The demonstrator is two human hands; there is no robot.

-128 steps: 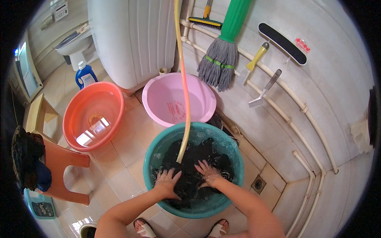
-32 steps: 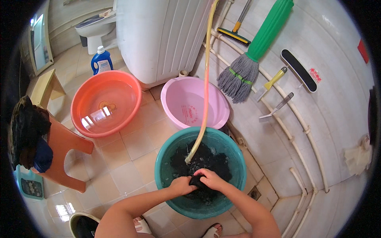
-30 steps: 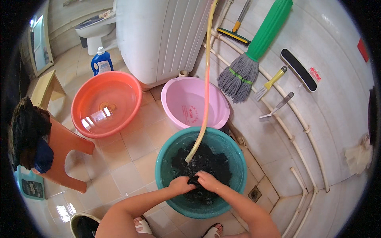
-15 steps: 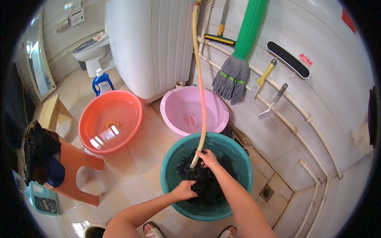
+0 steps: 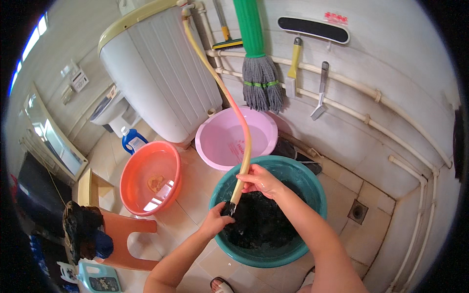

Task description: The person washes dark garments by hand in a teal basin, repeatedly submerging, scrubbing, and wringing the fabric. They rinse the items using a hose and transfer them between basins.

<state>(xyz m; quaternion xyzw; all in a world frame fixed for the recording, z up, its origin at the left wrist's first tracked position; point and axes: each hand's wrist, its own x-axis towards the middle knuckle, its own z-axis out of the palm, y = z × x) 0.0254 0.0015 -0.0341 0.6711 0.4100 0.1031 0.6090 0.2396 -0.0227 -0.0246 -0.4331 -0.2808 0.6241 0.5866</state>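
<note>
A yellowish-pink hose (image 5: pixel 248 141) comes down to a teal basin (image 5: pixel 312 195) on the floor in front of me. Near its lower end, the fingers of my right hand (image 5: pixel 261 180) are closed round the hose. Its mouth points at the black cloth (image 5: pixel 261 224) lying wet and bunched in the basin, and a little water shows there. By the basin's left side, my left hand (image 5: pixel 217 219) grips a raised part of that cloth, just under the hose mouth. The cloth's lower part is hard to make out in the dark water.
Behind the teal basin stands a pink basin (image 5: pixel 205 146); an orange basin (image 5: pixel 128 195) holds water to the left. An orange stool (image 5: pixel 141 226) bears dark clothes. A white washing machine (image 5: pixel 163 73) stands behind. A mop (image 5: pixel 262 83) and brushes hang on the piped wall. A floor drain (image 5: pixel 358 211) lies right.
My left hand has lifted part of the cloth toward the basin's left rim. My right hand has raised the hose end and brought it over the left hand. The view has turned.
</note>
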